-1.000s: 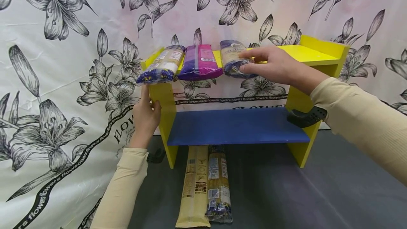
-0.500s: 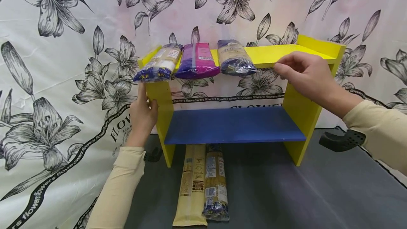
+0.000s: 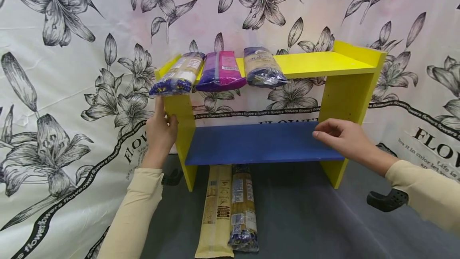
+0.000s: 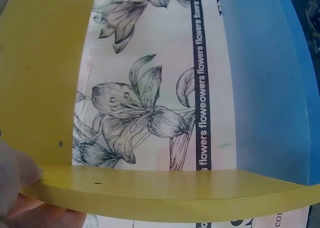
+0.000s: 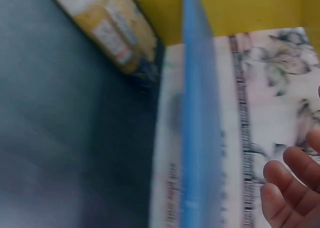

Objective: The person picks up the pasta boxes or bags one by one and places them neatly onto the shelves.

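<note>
My left hand [image 3: 161, 133] grips the left side panel of a yellow and blue shelf unit [image 3: 185, 127], near the top. In the left wrist view the thumb [image 4: 22, 170] lies on one face of the yellow panel, with fingers on the other. My right hand [image 3: 343, 137] hovers before the right end of the blue board [image 3: 258, 143], fingers loosely bent, holding nothing. Along the yellow top lie a blue-and-clear bag [image 3: 181, 73], a purple-pink bag [image 3: 221, 71] and a beige-and-blue bag [image 3: 264, 67], their front ends jutting past the edge.
Beneath the blue board, a long cream packet [image 3: 215, 211] and a clear packet of noodle-like sticks [image 3: 243, 211] lie side by side on the dark surface [image 3: 294, 219]. A flower-printed cloth [image 3: 54, 91] hangs behind the shelf.
My right hand has let go of the beige-and-blue bag, drawn back to the right, then dropped to the blue board's height. The left hand keeps its grip on the side panel.
</note>
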{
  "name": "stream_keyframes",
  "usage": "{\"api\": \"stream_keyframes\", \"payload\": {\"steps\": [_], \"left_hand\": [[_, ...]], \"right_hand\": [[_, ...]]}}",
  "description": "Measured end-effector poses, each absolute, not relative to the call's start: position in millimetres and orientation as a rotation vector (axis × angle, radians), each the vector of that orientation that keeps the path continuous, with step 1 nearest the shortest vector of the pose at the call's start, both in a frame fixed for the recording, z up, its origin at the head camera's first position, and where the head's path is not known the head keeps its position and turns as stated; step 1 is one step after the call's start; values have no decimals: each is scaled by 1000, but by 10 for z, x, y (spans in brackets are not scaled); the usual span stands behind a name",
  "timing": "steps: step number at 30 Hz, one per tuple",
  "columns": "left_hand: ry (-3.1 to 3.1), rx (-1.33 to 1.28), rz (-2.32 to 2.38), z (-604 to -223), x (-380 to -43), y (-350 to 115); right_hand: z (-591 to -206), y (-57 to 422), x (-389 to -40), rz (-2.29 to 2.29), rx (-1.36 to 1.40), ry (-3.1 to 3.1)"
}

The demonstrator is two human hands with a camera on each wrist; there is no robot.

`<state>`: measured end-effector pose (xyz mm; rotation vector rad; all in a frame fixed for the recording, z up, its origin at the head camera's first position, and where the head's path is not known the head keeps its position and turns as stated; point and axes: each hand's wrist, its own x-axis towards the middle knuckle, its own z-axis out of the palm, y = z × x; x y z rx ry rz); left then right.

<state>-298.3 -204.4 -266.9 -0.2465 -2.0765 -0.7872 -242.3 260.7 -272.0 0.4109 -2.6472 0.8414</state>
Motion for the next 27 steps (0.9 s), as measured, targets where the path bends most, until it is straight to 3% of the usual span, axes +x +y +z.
{"api": "stream_keyframes", "payload": {"steps": [17, 27], "left_hand": [[-2044, -272, -751, -2665, -2997, -2071], [-2095, -263, -785, -2667, -2984, -2052]], "right_hand": [[-4019, 2233, -2504, 1162, 481, -2844], [-4354, 1730, -2596, 1440, 400, -2980]]}}
